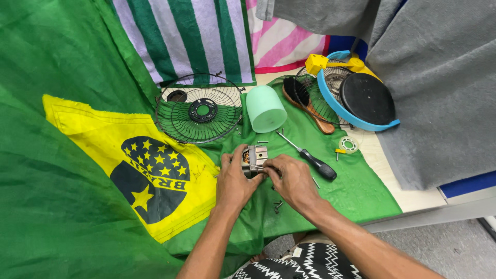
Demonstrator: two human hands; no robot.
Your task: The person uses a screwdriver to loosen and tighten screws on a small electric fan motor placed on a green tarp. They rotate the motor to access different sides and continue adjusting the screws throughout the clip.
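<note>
Both hands [263, 178] grip what looks like a small motor [254, 157].

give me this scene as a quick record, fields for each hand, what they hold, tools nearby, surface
left hand: left hand grips the small metal motor block from its left side
right hand: right hand touches the same motor block from the right
tools nearby: black-handled screwdriver lies just right of the hands; loose screws below the right hand
beyond the hands: black wire fan guard, pale green plastic cover, wooden brush, blue-rimmed fan base
surface: green and yellow cloth over a table
</note>
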